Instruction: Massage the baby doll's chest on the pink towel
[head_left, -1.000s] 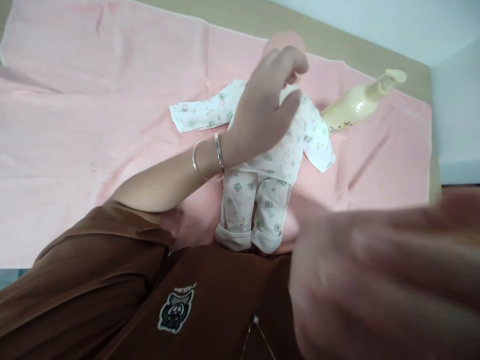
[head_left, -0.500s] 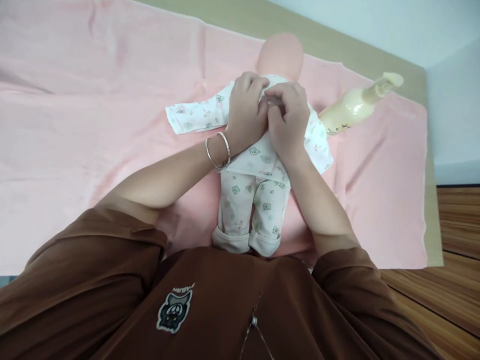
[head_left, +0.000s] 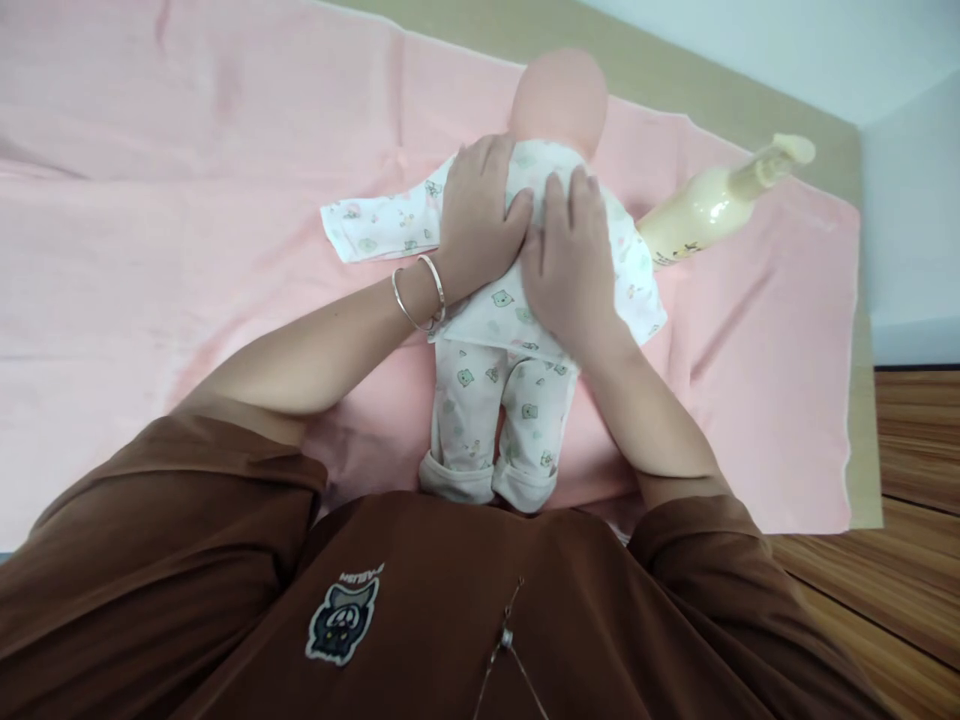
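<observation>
You are resting your left hand (head_left: 484, 212) and right hand (head_left: 571, 268) flat, fingers outstretched, on a pink-headed doll (head_left: 517, 320) in white printed clothes (head_left: 530, 425) that is lying on a pink cloth (head_left: 757, 400), just beside a glossy pale-yellow pump bottle (head_left: 709, 208).

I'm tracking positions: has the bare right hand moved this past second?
Yes, forward and leftward: the right hand, lower in view than the pale-yellow glossy pump bottle a second ago, now lies left of it on the white printed fabric shirt.
</observation>
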